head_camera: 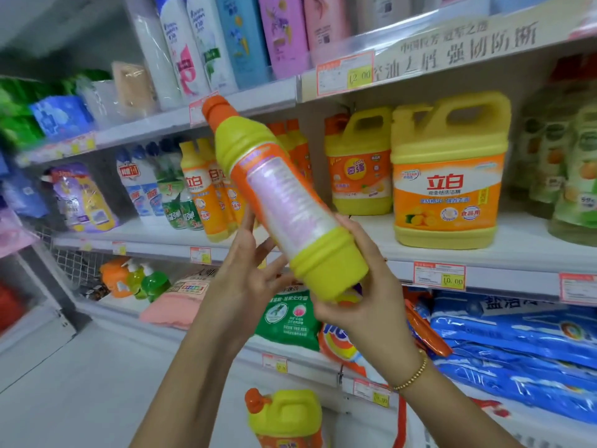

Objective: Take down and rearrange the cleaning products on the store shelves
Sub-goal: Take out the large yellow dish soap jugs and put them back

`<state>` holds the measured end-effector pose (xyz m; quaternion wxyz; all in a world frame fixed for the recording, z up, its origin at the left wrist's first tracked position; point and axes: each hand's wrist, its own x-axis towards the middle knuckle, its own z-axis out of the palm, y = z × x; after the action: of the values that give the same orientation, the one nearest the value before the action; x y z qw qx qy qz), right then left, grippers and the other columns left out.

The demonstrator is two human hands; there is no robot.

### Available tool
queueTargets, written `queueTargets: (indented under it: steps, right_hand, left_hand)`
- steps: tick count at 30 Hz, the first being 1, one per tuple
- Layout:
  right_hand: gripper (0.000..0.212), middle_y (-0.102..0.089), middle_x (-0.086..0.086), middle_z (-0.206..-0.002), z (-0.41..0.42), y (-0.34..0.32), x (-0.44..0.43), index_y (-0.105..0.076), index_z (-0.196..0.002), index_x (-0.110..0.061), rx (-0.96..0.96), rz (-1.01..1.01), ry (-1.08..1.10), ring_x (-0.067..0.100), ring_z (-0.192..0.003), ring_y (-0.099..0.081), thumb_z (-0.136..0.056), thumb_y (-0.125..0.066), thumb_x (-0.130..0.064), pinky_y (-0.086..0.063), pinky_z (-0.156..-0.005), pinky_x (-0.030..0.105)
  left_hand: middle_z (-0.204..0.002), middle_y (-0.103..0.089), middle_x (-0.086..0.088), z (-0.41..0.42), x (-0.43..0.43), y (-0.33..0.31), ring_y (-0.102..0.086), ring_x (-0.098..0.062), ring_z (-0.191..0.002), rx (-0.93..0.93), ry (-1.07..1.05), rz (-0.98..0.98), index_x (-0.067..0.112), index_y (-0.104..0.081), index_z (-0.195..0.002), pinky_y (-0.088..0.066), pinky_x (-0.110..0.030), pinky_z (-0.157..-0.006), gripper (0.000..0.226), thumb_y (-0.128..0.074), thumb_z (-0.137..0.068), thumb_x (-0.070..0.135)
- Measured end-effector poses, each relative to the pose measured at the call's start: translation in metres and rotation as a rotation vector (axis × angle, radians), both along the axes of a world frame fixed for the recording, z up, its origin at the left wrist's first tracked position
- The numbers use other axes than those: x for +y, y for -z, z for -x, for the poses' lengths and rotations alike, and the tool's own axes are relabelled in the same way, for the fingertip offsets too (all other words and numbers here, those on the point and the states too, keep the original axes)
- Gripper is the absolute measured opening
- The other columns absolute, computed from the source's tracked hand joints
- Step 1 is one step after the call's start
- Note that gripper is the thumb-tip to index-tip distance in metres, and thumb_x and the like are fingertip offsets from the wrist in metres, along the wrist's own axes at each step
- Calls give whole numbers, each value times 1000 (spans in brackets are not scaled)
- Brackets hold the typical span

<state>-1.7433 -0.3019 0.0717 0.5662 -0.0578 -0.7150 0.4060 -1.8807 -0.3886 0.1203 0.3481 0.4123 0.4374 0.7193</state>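
A yellow detergent bottle [281, 195] with an orange cap and orange label is held tilted in front of the shelves, cap up and to the left. My right hand [365, 286] grips its base from below and the right side. My left hand [248, 273] is just left of the bottle with its fingers spread and straight, fingertips near or touching the bottle's lower side. On the middle shelf behind stand more yellow bottles [206, 189] of the same kind and two yellow jugs [449, 176] with handles.
The top shelf holds shampoo bottles [232, 37]. White and green cleaner bottles [155, 185] stand left on the middle shelf. Green and blue detergent bags [517, 334] lie on the lower shelf. Another yellow jug [284, 418] sits low, near the floor.
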Motion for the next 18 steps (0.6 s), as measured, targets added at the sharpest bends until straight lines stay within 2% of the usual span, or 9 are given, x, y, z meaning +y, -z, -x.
queueTargets:
  steps: [2, 4, 6, 8, 10, 12, 14, 16, 18]
  right_hand:
    - [85, -62, -9, -119, 4, -2, -3, -44, -132, -34, 62, 239, -166, 13, -109, -61, -58, -79, -10, -53, -82, 30]
    - [80, -66, 1, -113, 5, -2, 2, -47, -129, -16, 108, 403, -316, 18, -106, -63, -56, -79, -20, -53, -83, 33]
    - [77, -66, 7, -114, 5, 0, 5, -52, -123, -14, 154, 524, -474, 26, -110, -61, -55, -84, -27, -53, -88, 44]
    - [81, -64, 11, -120, 6, 2, 7, -53, -123, -17, 173, 677, -647, 31, -113, -59, -53, -89, -36, -50, -88, 54]
    - [85, -63, 9, -122, 4, -1, 8, -50, -126, -21, 161, 745, -716, 29, -110, -62, -54, -87, -42, -54, -81, 52]
    - [81, -63, 4, -123, 0, -9, 12, -46, -130, -31, 147, 701, -663, 28, -110, -62, -59, -84, -41, -56, -76, 46]
    - [77, -58, -8, -129, -3, -18, 13, -37, -132, -49, 100, 568, -525, 24, -114, -60, -69, -77, -28, -57, -78, 43]
    - [88, -30, -15, -150, -3, -21, 9, -31, -132, -60, -41, 325, -307, 12, -126, -50, -66, -78, -25, -54, -89, 39]
    - [102, 13, -20, -155, 2, -17, -1, -22, -134, -64, -257, 41, 10, -12, -135, -23, -59, -83, -30, -44, -101, 27]
  left_hand:
    - [-138, -55, -10, 5, -1, 12, -57, -33, -122, -1, -4, -1, 42, -30, -146, -49, -47, -98, 98, -83, -64, 50]
    - [-131, -61, -10, 6, 1, 20, -60, -30, -118, -47, -21, -1, 30, -33, -147, -54, -41, -91, 107, -90, -56, 40]
    - [-127, -64, -11, 5, 5, 23, -63, -28, -113, -101, -35, -15, 18, -50, -135, -56, -41, -86, 97, -93, -50, 39]
    - [-129, -62, -12, 6, 7, 25, -60, -30, -117, -132, -46, -34, 16, -55, -128, -46, -53, -98, 93, -93, -48, 42]
    - [-133, -59, -13, 9, 4, 24, -53, -34, -123, -182, -64, -47, 16, -51, -133, -32, -59, -106, 101, -93, -46, 45]
    - [-135, -58, -13, 8, 2, 22, -54, -33, -122, -227, -109, -49, 18, -48, -137, -41, -56, -101, 105, -93, -46, 41]
    - [-132, -60, -13, 1, 1, 20, -61, -30, -114, -273, -194, -74, 18, -48, -136, -53, -48, -86, 90, -86, -55, 31]
    - [-128, -62, -13, -6, 2, 19, -63, -29, -111, -286, -267, -122, 17, -49, -135, -56, -47, -82, 72, -74, -68, 23]
    - [-125, -65, -10, -16, 4, 15, -64, -28, -111, -259, -293, -171, 19, -48, -135, -55, -50, -87, 64, -67, -73, 21]
